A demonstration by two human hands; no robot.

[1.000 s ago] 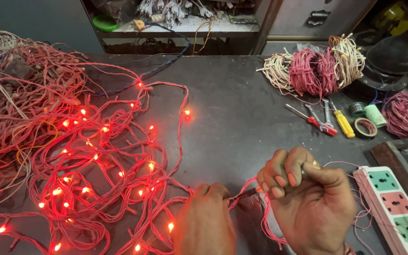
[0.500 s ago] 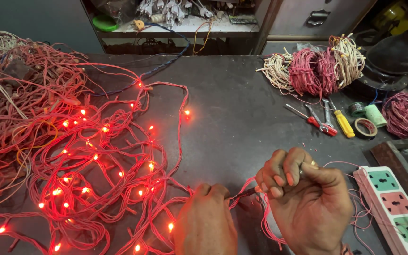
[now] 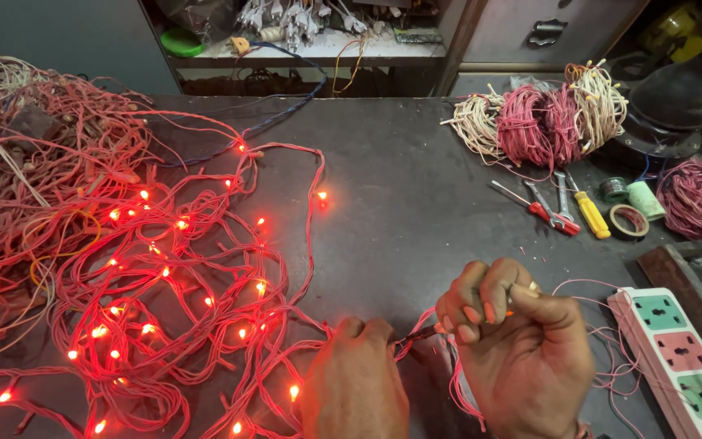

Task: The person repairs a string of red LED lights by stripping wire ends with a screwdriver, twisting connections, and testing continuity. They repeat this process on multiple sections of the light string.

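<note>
Wire coils point(image 3: 542, 123), screwdrivers point(image 3: 566, 213), power strip point(image 3: 680, 358)

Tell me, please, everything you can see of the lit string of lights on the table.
The string of lights is thin pink wire with small glowing red bulbs, lying in a loose tangle on the dark table, left of centre. Its near end runs to the left hand and right hand, which pinch it between them.

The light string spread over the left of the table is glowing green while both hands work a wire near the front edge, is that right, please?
Not quite: the light string glows red, not green, as the head view shows. The rest holds: it lies over the left of the table, and the left hand and right hand work a wire near the front edge.
</note>
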